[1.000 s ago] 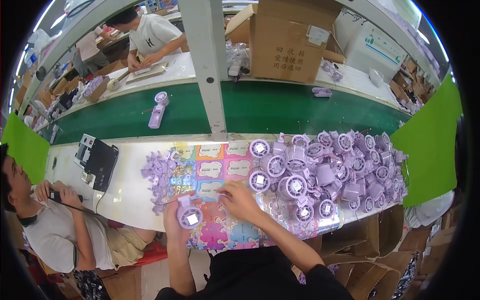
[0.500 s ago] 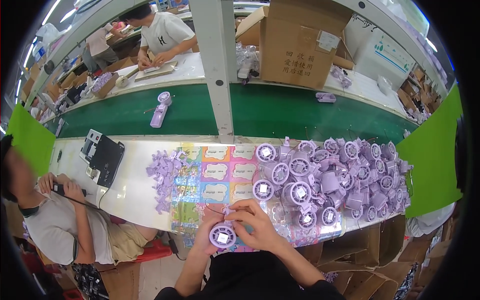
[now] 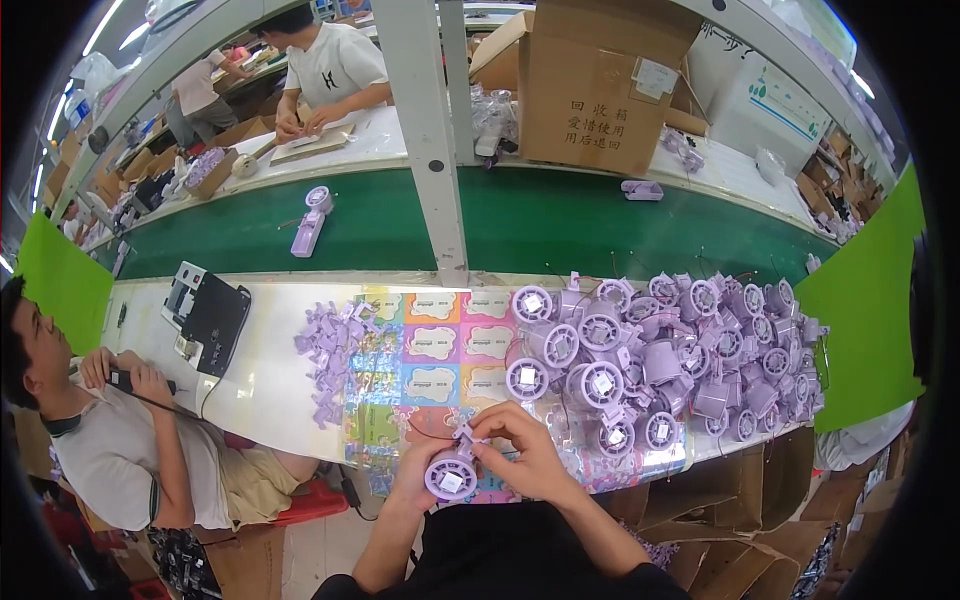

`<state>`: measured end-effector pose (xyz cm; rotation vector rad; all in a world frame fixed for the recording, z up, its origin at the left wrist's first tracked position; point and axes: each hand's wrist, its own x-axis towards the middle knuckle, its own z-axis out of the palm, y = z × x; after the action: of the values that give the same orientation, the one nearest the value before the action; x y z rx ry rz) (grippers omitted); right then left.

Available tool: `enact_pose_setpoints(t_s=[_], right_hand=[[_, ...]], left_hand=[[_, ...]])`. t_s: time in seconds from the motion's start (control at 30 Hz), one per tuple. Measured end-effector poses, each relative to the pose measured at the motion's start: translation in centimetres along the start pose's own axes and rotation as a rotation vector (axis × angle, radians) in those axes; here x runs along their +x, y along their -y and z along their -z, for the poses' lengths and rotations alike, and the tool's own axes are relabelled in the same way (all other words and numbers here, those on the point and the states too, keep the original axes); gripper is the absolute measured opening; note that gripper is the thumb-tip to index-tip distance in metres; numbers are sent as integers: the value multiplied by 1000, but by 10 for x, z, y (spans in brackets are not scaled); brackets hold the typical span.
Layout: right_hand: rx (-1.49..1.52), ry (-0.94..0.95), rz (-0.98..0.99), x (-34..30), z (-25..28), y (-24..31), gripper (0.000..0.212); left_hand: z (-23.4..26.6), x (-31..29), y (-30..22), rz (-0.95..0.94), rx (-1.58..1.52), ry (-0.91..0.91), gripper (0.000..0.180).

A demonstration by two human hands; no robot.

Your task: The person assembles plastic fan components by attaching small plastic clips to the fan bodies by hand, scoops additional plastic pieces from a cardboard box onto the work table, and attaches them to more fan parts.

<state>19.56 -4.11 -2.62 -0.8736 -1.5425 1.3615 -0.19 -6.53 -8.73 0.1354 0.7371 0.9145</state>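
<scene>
My left hand [image 3: 413, 474] is wrapped round a purple round fan housing [image 3: 450, 480] with a spoked ring and a white square at its centre. A thin dark wire sticks out from its upper side toward the left. My right hand [image 3: 522, 452] pinches a small purple plastic piece [image 3: 465, 434] against the top of the housing; whether it is fixed there I cannot tell. Beyond my hands, to the left, lies a pile of small purple plastic pieces [image 3: 330, 345]. A large heap of similar purple fan housings [image 3: 660, 365] with wires covers the right of the table.
Colourful printed sheets [image 3: 431, 340] lie under clear film on the white table [image 3: 262, 370]. A black-and-silver device [image 3: 208, 318] stands at left, near a seated person [image 3: 130, 440]. Behind runs a green conveyor [image 3: 380, 215] carrying purple parts, crossed by a grey post [image 3: 425, 140]. Cardboard boxes [image 3: 700, 500] stand lower right.
The housing has shifted slightly right and down in my left hand, and my right fingers have closed on the small piece. Purple parts on the conveyor have moved left. The seated person's head has lifted.
</scene>
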Motion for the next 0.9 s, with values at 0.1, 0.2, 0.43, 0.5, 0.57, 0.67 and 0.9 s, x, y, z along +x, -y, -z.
enact_pose_setpoints(t_s=[0.1,0.2,0.43,0.5,0.57,0.67,0.9], right_hand=[[120,-41,-19,-2,1,-9,24],[392,-156,-207,-3,5,-9,30],[-77,8,-117,-4,5,1,30],[-67,49,-151,-3,8,5,30],[-60,89,-186,-1,13,8,30],[-124,184,-187,2,17,12,31],[-103,139,-292,-5,12,3,29]], left_hand=[[1,7,1,-20,45,60,37],[0,9,4,-25,36,-20,38],[-3,10,8,-118,89,-82,30],[-5,6,6,-123,137,-84,25],[-3,5,4,-110,171,-64,23],[-15,1,3,-120,182,-30,21],[-20,-1,4,-295,324,-17,19]])
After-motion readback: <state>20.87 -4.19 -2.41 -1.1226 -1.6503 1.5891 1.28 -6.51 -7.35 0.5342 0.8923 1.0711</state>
